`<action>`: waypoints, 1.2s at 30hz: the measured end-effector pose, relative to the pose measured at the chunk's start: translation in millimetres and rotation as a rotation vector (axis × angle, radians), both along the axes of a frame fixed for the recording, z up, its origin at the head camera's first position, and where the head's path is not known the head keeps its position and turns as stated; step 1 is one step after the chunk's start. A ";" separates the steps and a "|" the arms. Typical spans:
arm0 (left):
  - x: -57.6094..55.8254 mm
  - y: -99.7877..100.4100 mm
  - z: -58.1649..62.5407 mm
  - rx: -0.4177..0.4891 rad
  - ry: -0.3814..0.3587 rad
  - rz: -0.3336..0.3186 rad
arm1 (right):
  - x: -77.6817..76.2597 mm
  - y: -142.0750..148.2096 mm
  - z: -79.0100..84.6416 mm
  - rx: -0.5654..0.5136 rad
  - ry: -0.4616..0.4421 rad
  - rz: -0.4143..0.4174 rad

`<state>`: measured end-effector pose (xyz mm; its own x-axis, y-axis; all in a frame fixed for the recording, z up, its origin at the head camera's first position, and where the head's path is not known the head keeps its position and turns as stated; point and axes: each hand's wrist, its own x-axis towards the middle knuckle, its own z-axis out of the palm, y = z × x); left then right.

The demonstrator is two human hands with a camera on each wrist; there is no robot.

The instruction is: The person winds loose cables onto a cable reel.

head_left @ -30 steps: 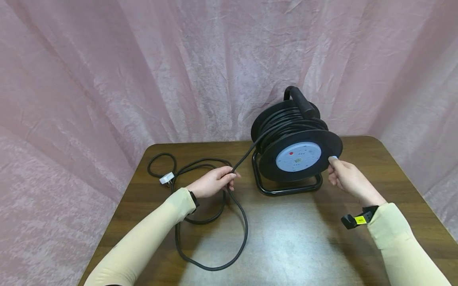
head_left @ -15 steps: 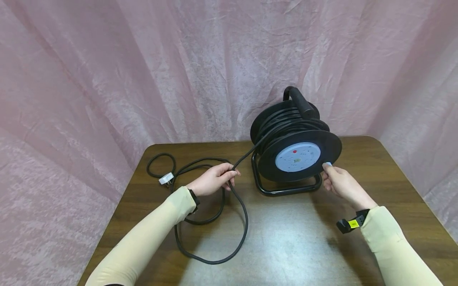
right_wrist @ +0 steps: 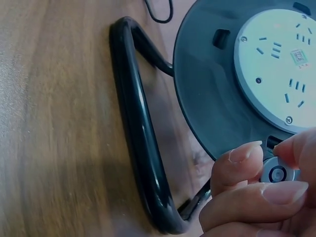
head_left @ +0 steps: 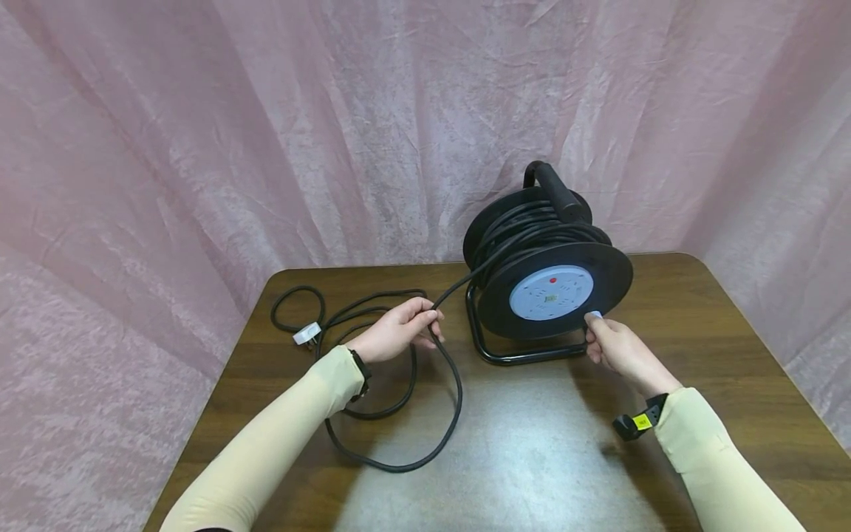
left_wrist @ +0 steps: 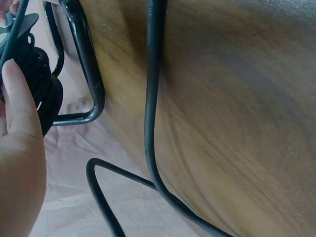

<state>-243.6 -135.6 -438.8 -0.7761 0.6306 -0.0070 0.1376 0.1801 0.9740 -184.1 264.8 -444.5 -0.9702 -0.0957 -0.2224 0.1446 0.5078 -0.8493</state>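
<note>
A black cable reel [head_left: 492, 303] stands at the back right of the wooden table, its disc bearing a pale round socket panel [head_left: 551, 292] with a red button. My right hand [head_left: 621, 355] pinches a small, light-coloured knob [right_wrist: 277, 174] near the disc's lower right edge, thumb and fingers curled about it. Left of the reel, my left hand [head_left: 399, 330] holds the black cable [head_left: 459, 284] between thumb and fingers. From there the cable runs up to the wound turns [head_left: 525, 229]. Below the hand it falls into loose loops [head_left: 399, 468].
A white plug [head_left: 307, 333] at the cable's end lies on the table at the left. The reel's tubular stand [head_left: 525, 359] rests on the wood, with a carrying handle [head_left: 558, 193] on top. Pink curtains [head_left: 372, 133] hang behind the table [head_left: 518, 443].
My right hand has moved left and down with the knob, and the disc has turned clockwise. The front cable loop has drawn upward and shrunk. My left hand has risen slightly.
</note>
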 end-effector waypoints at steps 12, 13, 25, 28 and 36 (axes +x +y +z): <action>-0.9 0.7 5.1 -0.151 0.029 0.089 | 1.1 -4.7 -4.3 -0.007 -0.003 0.004; -1.0 1.0 5.2 -0.148 0.021 0.089 | 1.1 -4.8 -4.9 -0.002 -0.004 0.007; 0.8 5.8 4.8 -0.175 0.102 0.090 | 0.6 -13.9 -13.4 0.000 -0.023 0.021; 1.1 9.1 6.1 -0.180 0.135 0.086 | -0.1 -16.7 -16.9 -0.013 -0.028 0.020; 2.5 14.1 2.7 -0.203 0.172 0.096 | 0.2 -26.8 -23.4 -0.063 -0.066 0.002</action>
<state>-241.1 -121.5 -436.1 -0.8330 0.5531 0.0114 0.2706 0.3894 0.8804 -183.9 238.0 -467.9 -0.9536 -0.1133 -0.2790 0.2001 0.4541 -0.8682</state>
